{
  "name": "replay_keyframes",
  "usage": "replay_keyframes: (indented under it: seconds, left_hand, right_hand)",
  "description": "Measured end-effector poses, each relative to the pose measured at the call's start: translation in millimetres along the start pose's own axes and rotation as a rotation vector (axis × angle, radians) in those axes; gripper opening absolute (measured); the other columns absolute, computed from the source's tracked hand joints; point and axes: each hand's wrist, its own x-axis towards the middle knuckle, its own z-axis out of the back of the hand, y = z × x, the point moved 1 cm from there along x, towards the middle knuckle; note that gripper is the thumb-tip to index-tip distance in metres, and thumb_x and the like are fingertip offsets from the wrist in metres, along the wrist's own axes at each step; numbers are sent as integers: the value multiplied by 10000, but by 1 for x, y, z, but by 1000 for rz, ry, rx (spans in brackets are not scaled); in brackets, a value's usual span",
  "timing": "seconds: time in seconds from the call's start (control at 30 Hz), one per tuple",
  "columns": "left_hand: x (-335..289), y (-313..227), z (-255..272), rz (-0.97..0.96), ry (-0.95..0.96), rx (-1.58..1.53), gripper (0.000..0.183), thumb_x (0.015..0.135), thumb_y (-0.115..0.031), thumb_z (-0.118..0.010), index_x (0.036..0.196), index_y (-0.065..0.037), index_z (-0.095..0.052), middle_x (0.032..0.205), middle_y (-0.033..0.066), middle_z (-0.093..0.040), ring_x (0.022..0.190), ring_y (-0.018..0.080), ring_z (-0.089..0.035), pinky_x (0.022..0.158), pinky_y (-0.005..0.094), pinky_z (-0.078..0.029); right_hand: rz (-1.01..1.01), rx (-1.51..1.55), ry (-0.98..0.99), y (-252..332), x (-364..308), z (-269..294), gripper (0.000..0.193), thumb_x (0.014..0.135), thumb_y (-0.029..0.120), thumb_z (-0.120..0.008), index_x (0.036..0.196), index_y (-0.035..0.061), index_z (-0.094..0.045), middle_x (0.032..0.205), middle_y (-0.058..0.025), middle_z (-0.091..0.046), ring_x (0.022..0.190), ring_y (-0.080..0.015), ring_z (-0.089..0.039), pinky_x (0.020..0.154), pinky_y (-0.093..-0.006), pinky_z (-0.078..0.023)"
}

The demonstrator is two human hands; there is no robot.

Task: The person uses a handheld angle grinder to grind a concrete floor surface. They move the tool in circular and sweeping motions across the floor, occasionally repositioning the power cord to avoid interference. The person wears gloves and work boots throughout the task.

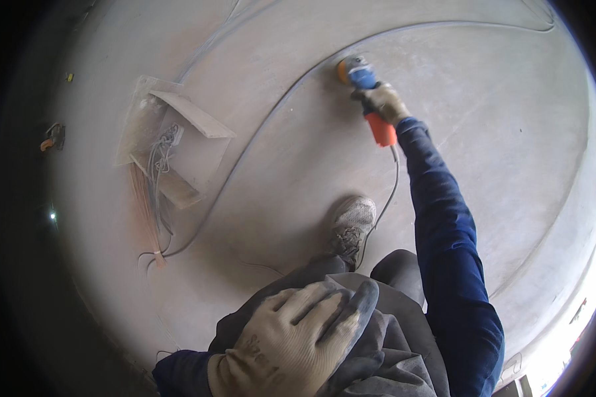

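Note:
My gloved right hand [387, 102] reaches out over the dusty grey floor. Its fingers wrap round the body of an angle grinder [381, 130], which has a blue middle and an orange-red rear end. At the grinder's far end a yellow-orange round part [342, 70] sits at or just above the floor; I cannot tell whether it touches. A grey cord [395, 177] runs from the tool's rear back toward my shoe [354, 215]. My left hand [281, 341], in a cream glove with grey fingertips, lies on my grey trousers with its fingers stretched out.
Left of centre stands an open box-like holder [191, 112] of dusty boards with tangled cables [159, 159] in it. A long grey cable [271, 114] curves across the floor close to the grinder. At the far left lies a small orange and dark object [51, 137].

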Motion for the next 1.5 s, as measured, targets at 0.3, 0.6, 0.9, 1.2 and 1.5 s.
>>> replay_keyframes:
  seconds: [0.3,0.6,0.9,1.2,1.5]
  left_hand:
    - [-25,-14,-10,50,-141,35,805,824,-466,-861,1409,38,-632,1304,267,-680,1241,450,-662,995,559,-561]
    - [-48,-23,-27,43,-147,11,831,844,-463,-864,1422,81,-616,1239,289,-692,1175,465,-687,986,560,-567]
    - [-44,-39,-36,-61,-113,54,820,828,-479,-870,1370,91,-637,1210,295,-707,1141,472,-700,976,580,-571]
    - [-22,-84,-38,-186,-107,147,806,833,-494,-863,1334,102,-655,1204,318,-711,1154,482,-701,984,581,-568]
    - [-18,-87,-31,-222,-87,154,865,879,-475,-841,1486,78,-570,1232,281,-718,1170,451,-702,986,553,-567]
  right_hand:
    - [192,-517,630,21,-164,-187,480,816,383,-864,1156,53,-786,1009,-158,-817,956,-284,-808,851,-404,-630]
    - [48,-226,312,-11,-115,-98,304,929,301,-786,1023,12,-804,771,-102,-788,680,-214,-784,691,-380,-627]
    - [-156,191,-136,-89,-129,52,413,845,305,-893,1000,-19,-688,745,-85,-706,603,-216,-719,555,-369,-611]
    - [176,-412,213,-89,-184,-28,500,823,369,-834,1103,-40,-769,925,-242,-800,819,-315,-814,778,-407,-633]
    - [-212,260,-332,-164,-173,126,451,809,324,-917,1048,-10,-731,801,-109,-739,627,-234,-731,607,-370,-617]
